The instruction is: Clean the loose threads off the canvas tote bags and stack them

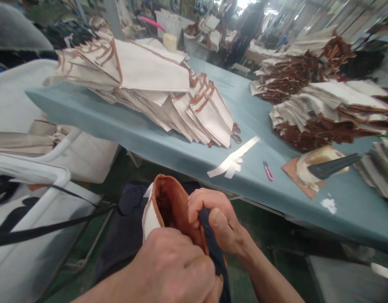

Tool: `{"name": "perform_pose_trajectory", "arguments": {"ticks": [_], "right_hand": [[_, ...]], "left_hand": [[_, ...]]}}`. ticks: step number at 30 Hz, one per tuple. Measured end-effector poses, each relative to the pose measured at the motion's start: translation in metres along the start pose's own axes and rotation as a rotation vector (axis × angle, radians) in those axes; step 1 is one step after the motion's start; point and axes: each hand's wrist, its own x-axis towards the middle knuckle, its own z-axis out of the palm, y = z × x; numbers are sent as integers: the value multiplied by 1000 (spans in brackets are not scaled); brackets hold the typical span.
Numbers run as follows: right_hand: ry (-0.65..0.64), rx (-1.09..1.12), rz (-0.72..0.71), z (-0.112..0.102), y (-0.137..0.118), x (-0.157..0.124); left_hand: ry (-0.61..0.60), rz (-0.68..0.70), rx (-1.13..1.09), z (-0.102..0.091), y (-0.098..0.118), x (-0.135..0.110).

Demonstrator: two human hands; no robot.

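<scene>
left hand (181, 265) clenched at near end of brown-lined bag (173, 195), right hand (217, 214) gripping its rim; pink snips (268, 172) on blue tabletop (250, 111).

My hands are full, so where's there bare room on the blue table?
The widest bare patch is the blue tabletop between the left cream pile and the piles at right, behind the white strips and pink snips. A narrower band borders the near edge, left of the strips. It's crowded farther right, around the tub on its brown scrap.
</scene>
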Motion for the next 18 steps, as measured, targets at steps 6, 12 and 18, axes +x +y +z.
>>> {"name": "perform_pose_trajectory", "arguments": {"ticks": [6, 12, 18], "right_hand": [[27, 66, 99, 1, 10, -14], [60, 81, 110, 8, 18, -24], [54, 23, 87, 3, 19, -24]], "left_hand": [[-5, 168, -53, 59, 7, -13], [-153, 227, -86, 128, 22, -33], [-170, 230, -86, 153, 33, -46]]}}
